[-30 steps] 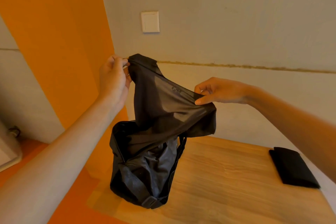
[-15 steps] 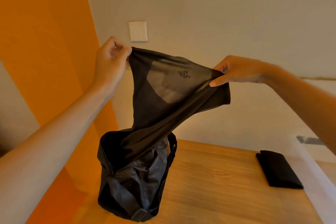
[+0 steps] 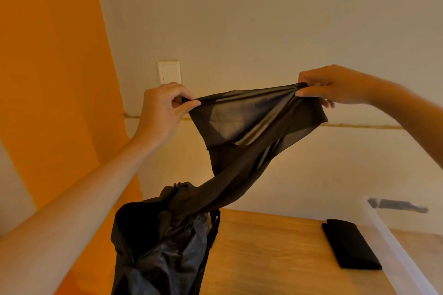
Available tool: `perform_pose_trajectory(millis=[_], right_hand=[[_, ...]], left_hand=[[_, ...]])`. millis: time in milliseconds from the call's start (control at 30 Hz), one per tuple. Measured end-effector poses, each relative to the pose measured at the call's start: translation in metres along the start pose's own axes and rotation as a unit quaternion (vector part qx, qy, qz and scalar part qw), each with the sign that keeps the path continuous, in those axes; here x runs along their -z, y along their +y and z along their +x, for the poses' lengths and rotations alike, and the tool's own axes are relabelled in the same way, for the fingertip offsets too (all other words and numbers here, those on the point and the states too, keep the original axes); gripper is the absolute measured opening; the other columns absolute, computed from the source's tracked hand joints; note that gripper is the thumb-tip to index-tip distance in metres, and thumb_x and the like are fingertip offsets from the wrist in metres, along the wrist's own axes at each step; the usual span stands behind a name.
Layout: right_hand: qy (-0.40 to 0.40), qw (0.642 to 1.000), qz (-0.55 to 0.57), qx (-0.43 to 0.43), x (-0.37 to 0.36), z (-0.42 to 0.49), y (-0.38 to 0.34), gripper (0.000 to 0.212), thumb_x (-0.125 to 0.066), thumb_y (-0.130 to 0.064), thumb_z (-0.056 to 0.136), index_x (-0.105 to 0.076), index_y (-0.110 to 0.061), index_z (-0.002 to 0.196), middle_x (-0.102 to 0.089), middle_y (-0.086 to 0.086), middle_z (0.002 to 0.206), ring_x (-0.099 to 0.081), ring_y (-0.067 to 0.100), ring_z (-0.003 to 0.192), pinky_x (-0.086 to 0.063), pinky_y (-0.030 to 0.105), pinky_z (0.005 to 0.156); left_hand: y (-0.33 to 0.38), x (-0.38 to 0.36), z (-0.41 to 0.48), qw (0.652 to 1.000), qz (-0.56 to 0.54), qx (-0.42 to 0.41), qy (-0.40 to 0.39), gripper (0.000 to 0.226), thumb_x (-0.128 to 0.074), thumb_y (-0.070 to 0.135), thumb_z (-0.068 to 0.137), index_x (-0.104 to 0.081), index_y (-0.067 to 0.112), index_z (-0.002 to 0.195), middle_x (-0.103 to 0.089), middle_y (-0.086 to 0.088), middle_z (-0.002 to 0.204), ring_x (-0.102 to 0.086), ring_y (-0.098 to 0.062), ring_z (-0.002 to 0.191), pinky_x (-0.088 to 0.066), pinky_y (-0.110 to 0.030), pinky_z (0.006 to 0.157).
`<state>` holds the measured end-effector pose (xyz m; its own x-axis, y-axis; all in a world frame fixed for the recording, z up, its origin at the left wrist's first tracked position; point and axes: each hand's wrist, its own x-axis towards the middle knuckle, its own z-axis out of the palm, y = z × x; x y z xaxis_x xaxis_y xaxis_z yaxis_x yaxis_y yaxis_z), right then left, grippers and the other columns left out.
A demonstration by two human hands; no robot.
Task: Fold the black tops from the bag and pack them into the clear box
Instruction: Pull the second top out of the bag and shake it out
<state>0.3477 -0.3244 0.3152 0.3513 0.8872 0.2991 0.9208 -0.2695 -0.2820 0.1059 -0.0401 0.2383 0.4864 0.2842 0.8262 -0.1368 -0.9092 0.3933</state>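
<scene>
Single head-worn view, facing forward at wall (image 3: 263, 19), table (image 3: 275, 246) below.

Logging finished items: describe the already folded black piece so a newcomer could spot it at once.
Find the wooden table; the translucent wall of the clear box runs along its right side. Just left of that wall lies the folded black top, a flat neat rectangle, unlike the loose black top stretched between the left hand and right hand or the upright black bag.

Two bare arms in shot, left hand (image 3: 165, 108) and right hand (image 3: 335, 85) uncovered too, bare right up to the frame edges.
</scene>
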Motion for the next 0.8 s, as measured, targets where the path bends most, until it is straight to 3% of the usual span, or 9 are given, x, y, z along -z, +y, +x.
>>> perform_pose_trajectory(millis=[67, 167, 267, 433, 500, 600, 800], right_hand=[[-0.019, 1.000, 0.004, -0.012, 0.008, -0.004, 0.002, 0.030, -0.055, -0.052, 0.088, -0.058, -0.023, 0.094, -0.070, -0.001, 0.069, -0.066, 0.021, 0.060, -0.052, 0.024, 0.057], [-0.036, 0.999, -0.005, -0.026, 0.019, -0.010, 0.002, 0.033, -0.061, -0.050, 0.084, -0.059, -0.019, 0.093, -0.073, 0.001, 0.069, -0.069, 0.019, 0.063, -0.049, 0.024, 0.067], [-0.036, 0.999, -0.009, -0.028, 0.026, -0.018, 0.000, 0.030, -0.067, -0.047, 0.079, -0.060, -0.021, 0.092, -0.073, -0.003, 0.069, -0.069, 0.015, 0.065, -0.046, 0.027, 0.071], [-0.035, 0.997, -0.037, -0.050, 0.050, -0.026, -0.001, 0.035, -0.067, -0.049, 0.078, -0.067, -0.030, 0.108, -0.074, -0.006, 0.078, -0.068, 0.014, 0.069, -0.050, 0.025, 0.071], [-0.014, 0.995, -0.077, -0.056, 0.062, -0.026, 0.002, 0.034, -0.063, -0.049, 0.083, -0.073, -0.024, 0.103, -0.073, -0.004, 0.080, -0.067, 0.018, 0.074, -0.051, 0.029, 0.071], [0.042, 0.992, -0.099, -0.062, 0.078, -0.024, 0.009, 0.022, -0.062, -0.036, 0.097, -0.073, -0.017, 0.100, -0.071, -0.002, 0.087, -0.063, 0.020, 0.085, -0.051, 0.035, 0.077], [0.182, 0.979, -0.026, -0.089, 0.088, -0.020, 0.022, 0.017, -0.060, -0.030, 0.102, -0.063, -0.013, 0.098, -0.067, 0.000, 0.092, -0.061, 0.017, 0.085, -0.046, 0.034, 0.079]], left_hand=[[0.006, -0.003, 0.003, 1.000, -0.005, 0.002, 0.002, 0.003, -0.075, 0.021, 0.091, -0.074, 0.018, 0.093, -0.068, 0.012, 0.087, -0.061, -0.005, 0.087, -0.047, -0.013, 0.069], [0.011, -0.009, 0.008, 1.000, -0.007, 0.009, -0.003, 0.004, -0.070, 0.024, 0.095, -0.072, 0.020, 0.097, -0.064, 0.018, 0.088, -0.058, 0.002, 0.088, -0.043, -0.010, 0.069], [0.014, -0.012, 0.012, 1.000, -0.016, 0.005, -0.005, 0.008, -0.065, 0.024, 0.099, -0.071, 0.018, 0.101, -0.064, 0.017, 0.089, -0.057, 0.007, 0.085, -0.040, -0.007, 0.068], [0.026, -0.008, 0.046, 0.999, 0.002, -0.031, 0.020, 0.010, -0.065, 0.022, 0.099, -0.070, 0.013, 0.100, -0.065, 0.007, 0.087, -0.057, 0.005, 0.081, -0.041, -0.007, 0.069], [0.034, -0.003, 0.071, 0.998, 0.017, -0.048, 0.026, 0.012, -0.065, 0.022, 0.100, -0.069, 0.011, 0.099, -0.064, 0.003, 0.088, -0.056, 0.005, 0.078, -0.040, -0.007, 0.068], [0.046, -0.001, 0.104, 0.996, 0.022, -0.060, 0.064, 0.011, -0.063, 0.021, 0.101, -0.066, 0.011, 0.099, -0.063, 0.000, 0.088, -0.054, 0.007, 0.073, -0.039, -0.007, 0.067], [0.050, -0.010, 0.124, 0.998, -0.007, -0.054, 0.035, 0.006, -0.061, 0.021, 0.102, -0.063, 0.015, 0.103, -0.063, 0.002, 0.095, -0.057, -0.001, 0.081, -0.041, -0.006, 0.072]])
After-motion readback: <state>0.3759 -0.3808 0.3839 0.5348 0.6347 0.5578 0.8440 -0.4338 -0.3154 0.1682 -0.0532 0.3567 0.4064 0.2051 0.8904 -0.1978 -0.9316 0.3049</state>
